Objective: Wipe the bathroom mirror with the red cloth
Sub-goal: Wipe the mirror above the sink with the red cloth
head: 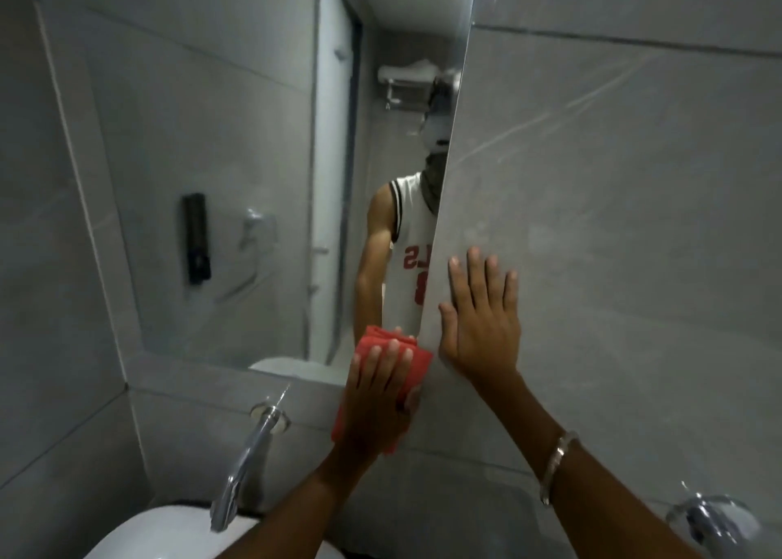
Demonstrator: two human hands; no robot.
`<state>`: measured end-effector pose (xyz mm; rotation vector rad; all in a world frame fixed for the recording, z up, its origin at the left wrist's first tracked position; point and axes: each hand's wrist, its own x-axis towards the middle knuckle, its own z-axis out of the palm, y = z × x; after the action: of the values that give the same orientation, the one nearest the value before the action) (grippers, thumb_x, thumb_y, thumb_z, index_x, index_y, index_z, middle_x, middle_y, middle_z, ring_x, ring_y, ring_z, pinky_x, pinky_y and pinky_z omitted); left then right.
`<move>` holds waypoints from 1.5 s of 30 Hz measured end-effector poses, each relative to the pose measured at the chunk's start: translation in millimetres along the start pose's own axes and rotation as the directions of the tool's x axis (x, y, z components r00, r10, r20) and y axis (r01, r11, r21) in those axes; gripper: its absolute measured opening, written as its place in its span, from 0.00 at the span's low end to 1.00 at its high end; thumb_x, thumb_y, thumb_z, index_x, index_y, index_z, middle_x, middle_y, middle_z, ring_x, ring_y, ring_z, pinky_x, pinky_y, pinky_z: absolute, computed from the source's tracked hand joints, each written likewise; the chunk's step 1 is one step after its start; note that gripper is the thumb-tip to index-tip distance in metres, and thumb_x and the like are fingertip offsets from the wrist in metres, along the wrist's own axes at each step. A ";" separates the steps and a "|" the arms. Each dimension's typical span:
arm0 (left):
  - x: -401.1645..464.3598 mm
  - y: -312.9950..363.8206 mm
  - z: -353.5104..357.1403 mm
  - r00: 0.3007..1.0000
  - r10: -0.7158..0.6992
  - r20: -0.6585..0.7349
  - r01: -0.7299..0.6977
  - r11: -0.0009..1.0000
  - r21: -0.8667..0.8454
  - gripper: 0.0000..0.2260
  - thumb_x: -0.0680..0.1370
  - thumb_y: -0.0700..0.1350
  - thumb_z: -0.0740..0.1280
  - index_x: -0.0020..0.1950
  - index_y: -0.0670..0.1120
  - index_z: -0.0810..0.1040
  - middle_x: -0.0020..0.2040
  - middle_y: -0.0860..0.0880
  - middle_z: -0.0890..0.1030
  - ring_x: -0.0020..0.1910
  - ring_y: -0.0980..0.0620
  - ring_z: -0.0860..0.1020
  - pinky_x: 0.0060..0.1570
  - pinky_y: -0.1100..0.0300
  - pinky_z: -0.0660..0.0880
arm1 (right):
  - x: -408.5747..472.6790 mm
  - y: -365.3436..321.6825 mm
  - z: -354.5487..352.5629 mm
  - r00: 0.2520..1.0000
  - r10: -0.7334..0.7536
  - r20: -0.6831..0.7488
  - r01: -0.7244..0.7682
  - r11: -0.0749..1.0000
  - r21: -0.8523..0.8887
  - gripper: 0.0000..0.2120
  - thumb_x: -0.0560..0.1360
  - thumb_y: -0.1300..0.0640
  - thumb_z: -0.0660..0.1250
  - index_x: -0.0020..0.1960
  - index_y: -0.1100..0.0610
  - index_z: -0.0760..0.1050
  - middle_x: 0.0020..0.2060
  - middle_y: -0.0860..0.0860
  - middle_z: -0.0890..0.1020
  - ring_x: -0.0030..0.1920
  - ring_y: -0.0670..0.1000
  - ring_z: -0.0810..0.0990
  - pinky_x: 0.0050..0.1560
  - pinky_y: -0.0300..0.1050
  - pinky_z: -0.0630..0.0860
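The bathroom mirror [237,169] fills the wall ahead, and its right edge runs down to the lower right corner. My left hand [376,393] presses the folded red cloth [391,368] flat against that lower right corner, partly over the tile below it. The cloth's reflection shows just above my fingers. My right hand [482,321] lies flat with fingers spread on the grey tiled wall [613,203] just right of the mirror's edge, holding nothing. A metal bangle [558,465] sits on my right wrist.
A chrome spout tap [245,469] juts from the wall below the mirror, over a white basin [165,533]. A chrome handle [715,516] sits on the wall at lower right. The mirror reflects a person in a white jersey, a black dispenser and a glass door.
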<state>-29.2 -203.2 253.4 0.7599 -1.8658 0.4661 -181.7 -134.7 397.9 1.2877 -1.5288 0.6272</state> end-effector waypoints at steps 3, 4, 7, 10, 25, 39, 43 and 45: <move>38.6 -2.3 -12.0 1.000 -0.014 -0.009 0.014 1.000 -0.014 0.29 0.83 0.58 0.59 0.81 0.46 0.62 0.82 0.46 0.59 0.81 0.41 0.61 0.76 0.39 0.63 | 26.4 7.7 -15.4 0.999 -0.026 -0.034 0.028 0.998 0.059 0.34 0.83 0.46 0.53 0.85 0.53 0.45 0.84 0.55 0.44 0.85 0.55 0.39 0.84 0.55 0.36; 60.7 -0.2 -18.0 0.999 -0.034 -0.032 0.034 0.999 -0.021 0.31 0.83 0.58 0.60 0.83 0.47 0.59 0.84 0.45 0.56 0.84 0.42 0.57 0.78 0.39 0.61 | 40.5 11.4 -22.9 0.998 -0.033 -0.061 0.037 0.997 0.071 0.34 0.83 0.46 0.53 0.84 0.54 0.47 0.84 0.55 0.44 0.85 0.54 0.39 0.84 0.55 0.36; 149.2 7.1 -41.6 0.994 -0.073 -0.078 0.070 0.997 -0.042 0.33 0.85 0.59 0.55 0.86 0.47 0.50 0.87 0.45 0.49 0.86 0.42 0.50 0.82 0.38 0.54 | 90.0 21.1 -46.6 0.988 -0.029 -0.151 0.045 0.993 0.106 0.31 0.83 0.47 0.53 0.83 0.57 0.54 0.84 0.57 0.50 0.85 0.52 0.38 0.85 0.53 0.38; 257.6 8.5 -76.2 0.987 -0.029 -0.156 0.020 0.998 -0.060 0.33 0.86 0.60 0.52 0.86 0.47 0.45 0.87 0.45 0.46 0.86 0.43 0.47 0.83 0.38 0.50 | 147.9 27.5 -65.7 0.970 -0.029 -0.240 0.062 0.989 0.134 0.29 0.85 0.46 0.48 0.83 0.57 0.55 0.83 0.57 0.52 0.85 0.52 0.39 0.85 0.53 0.39; 452.4 -49.5 -179.6 0.952 0.269 -0.147 -0.252 0.960 0.123 0.34 0.85 0.62 0.50 0.85 0.48 0.42 0.87 0.45 0.44 0.86 0.46 0.41 0.84 0.45 0.38 | 316.0 29.0 -112.0 0.940 0.071 -0.334 0.010 0.972 0.236 0.30 0.85 0.46 0.48 0.85 0.53 0.51 0.85 0.54 0.48 0.85 0.55 0.44 0.85 0.60 0.46; 429.4 -212.9 -210.7 0.966 -0.086 -0.246 0.092 0.996 0.013 0.36 0.81 0.70 0.43 0.86 0.53 0.44 0.87 0.51 0.48 0.85 0.52 0.41 0.81 0.53 0.34 | 349.6 -79.2 -94.1 0.934 -0.290 -0.208 0.295 0.955 -0.009 0.32 0.83 0.40 0.47 0.84 0.52 0.57 0.84 0.56 0.54 0.85 0.58 0.50 0.84 0.63 0.48; 422.5 -271.2 -225.9 0.926 -0.227 -0.301 0.215 0.974 -0.073 0.32 0.84 0.64 0.48 0.85 0.52 0.49 0.86 0.50 0.54 0.86 0.49 0.47 0.83 0.48 0.40 | 343.8 -112.6 -83.7 0.915 -0.324 -0.239 0.342 0.939 0.039 0.31 0.84 0.39 0.45 0.83 0.51 0.57 0.84 0.56 0.54 0.85 0.58 0.51 0.83 0.64 0.50; 417.8 -300.2 -233.7 0.879 -0.333 -0.342 0.304 0.943 -0.137 0.30 0.85 0.60 0.52 0.85 0.51 0.53 0.85 0.48 0.57 0.86 0.47 0.51 0.84 0.43 0.47 | 338.6 -123.7 -81.3 0.910 -0.327 -0.253 0.351 0.935 0.055 0.32 0.84 0.38 0.41 0.83 0.50 0.56 0.84 0.55 0.54 0.85 0.58 0.51 0.84 0.63 0.49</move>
<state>218.2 -397.1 723.0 0.8472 -1.3750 0.2933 -15.0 -241.8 709.8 1.4544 -1.0537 0.6111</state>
